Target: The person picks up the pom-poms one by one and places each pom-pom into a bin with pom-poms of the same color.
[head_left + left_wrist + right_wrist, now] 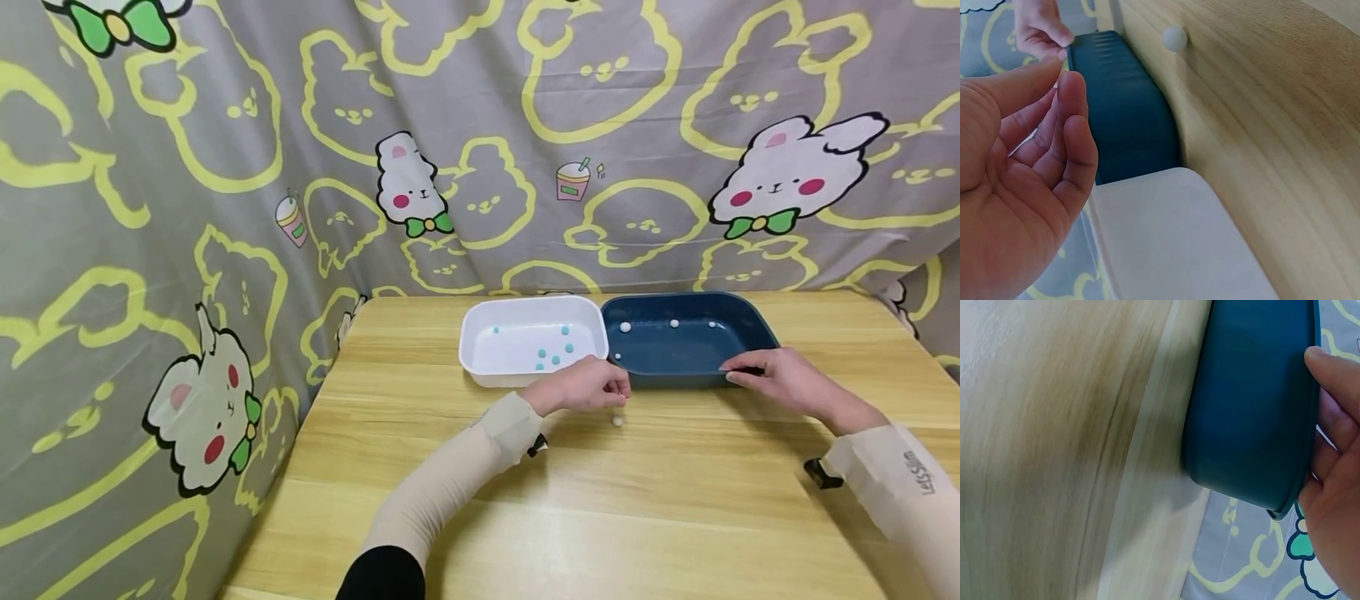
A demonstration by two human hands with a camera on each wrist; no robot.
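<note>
My left hand (588, 385) hovers over the front edge between two basins, its fingers loosely bent. In the left wrist view its thumb and forefinger tips nearly meet, and no object shows between them. Just in front of it is a small white ball (618, 421), also seen as a pale ball (1175, 39) beside the basins. My right hand (783, 383) pinches the front right rim of the dark blue basin (675, 381), thumb on the outside. Several white balls (674, 323) lie in that basin.
The white basin (506, 379) stands against the blue one's left side and holds several light blue balls (556, 360). Both are near the back of the wooden table (637, 517). A grey patterned curtain (480, 167) hangs behind and at the left.
</note>
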